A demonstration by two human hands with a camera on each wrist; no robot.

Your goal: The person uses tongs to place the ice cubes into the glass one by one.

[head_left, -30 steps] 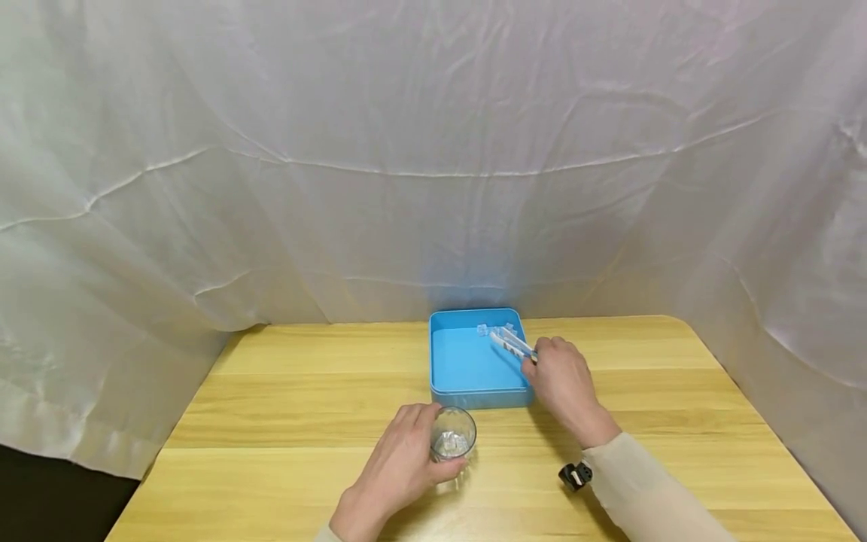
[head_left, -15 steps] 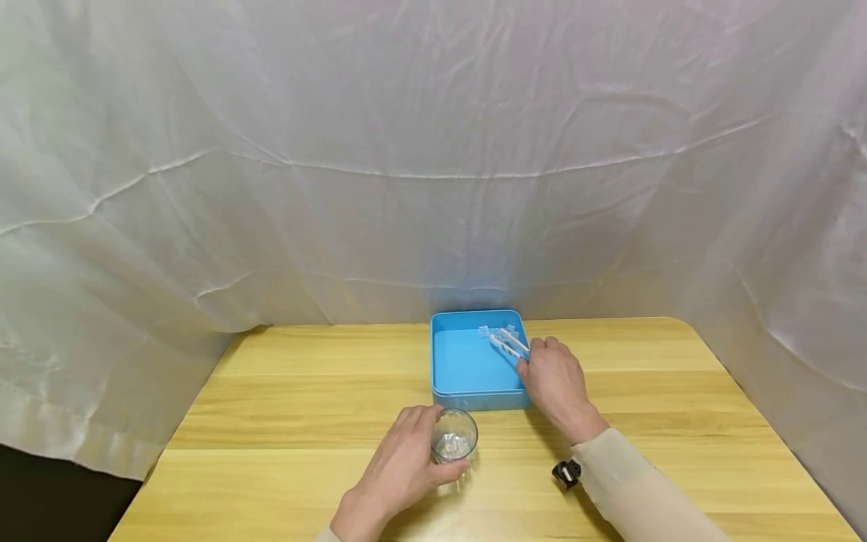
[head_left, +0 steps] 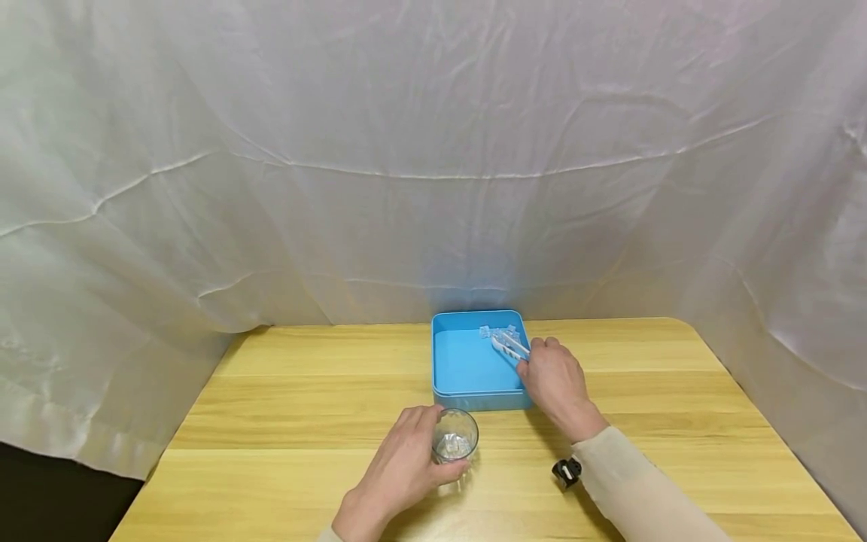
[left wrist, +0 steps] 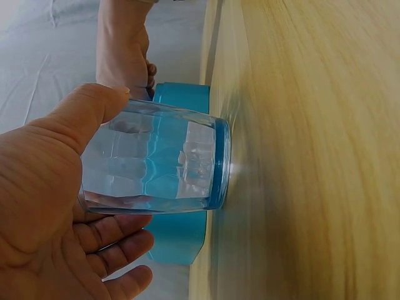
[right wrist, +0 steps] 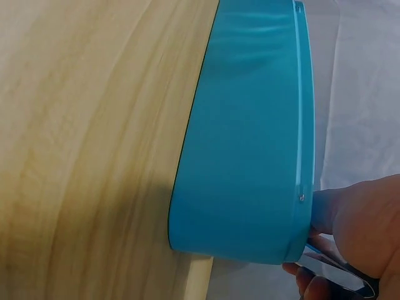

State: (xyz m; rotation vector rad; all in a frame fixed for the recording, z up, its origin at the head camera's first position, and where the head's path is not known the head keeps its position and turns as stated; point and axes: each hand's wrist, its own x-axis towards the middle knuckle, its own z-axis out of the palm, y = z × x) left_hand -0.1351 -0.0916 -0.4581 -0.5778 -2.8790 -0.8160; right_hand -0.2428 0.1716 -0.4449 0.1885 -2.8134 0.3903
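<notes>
One left hand (head_left: 396, 467) grips a glass (head_left: 460, 433); one right hand (head_left: 557, 382) holds tongs (head_left: 509, 349), best squeezed squarely, at clear cubes (head_left: 485, 331) in a blue box (head_left: 481, 402).

Left fingers (head_left: 450, 472) around a clear glass (head_left: 459, 436)

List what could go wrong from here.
The clear cubes lie close together near the far right corner of the blue box, so the tongs might nudge neighbours. The right hand is close to the box's rim; a bump could shift the box. The glass might tip if the left hand loosens.
</notes>
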